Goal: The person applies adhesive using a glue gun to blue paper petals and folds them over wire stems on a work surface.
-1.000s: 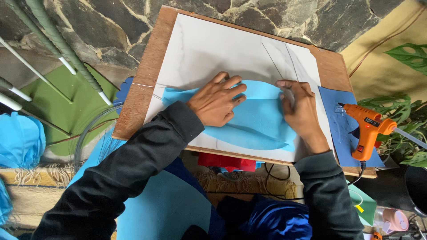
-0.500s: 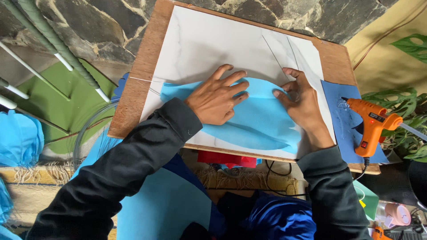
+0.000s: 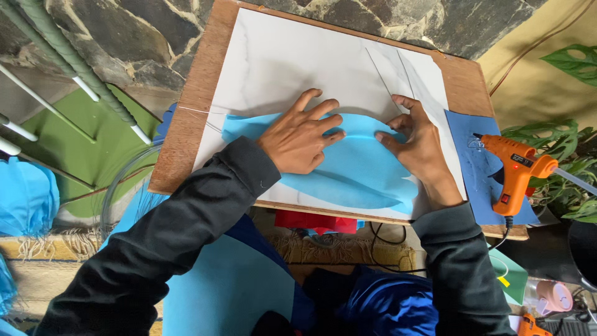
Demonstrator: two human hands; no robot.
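Nearest the camera, 2 black sleeves reach up over a light blue sheet point(image 3: 230, 292) lying in the lap. The left hand point(image 3: 301, 134) lies flat, fingers spread wide, pressing down on the light blue foam piece point(image 3: 357, 171); it grips nothing. The right hand point(image 3: 420, 143) rests on the same piece at its right end, fingers bent and pushing on the upper curved edge, also gripping nothing. The foam piece sits on the near half of a white board point(image 3: 298, 56), which rests on a wooden board point(image 3: 199, 81).

Risk, as I judge it: the foam's lower right tip lies close to the white board's near edge, so uneven pressure from either palm could slide or crease it. The orange glue gun point(image 3: 513, 168) stands just beside the right wrist on a dark blue sheet point(image 3: 466, 134), its cord hanging below; a sideways move of that arm could knock it over.

Open room lies on the bare far half of the white board; beyond it, a stone wall point(image 3: 137, 37)
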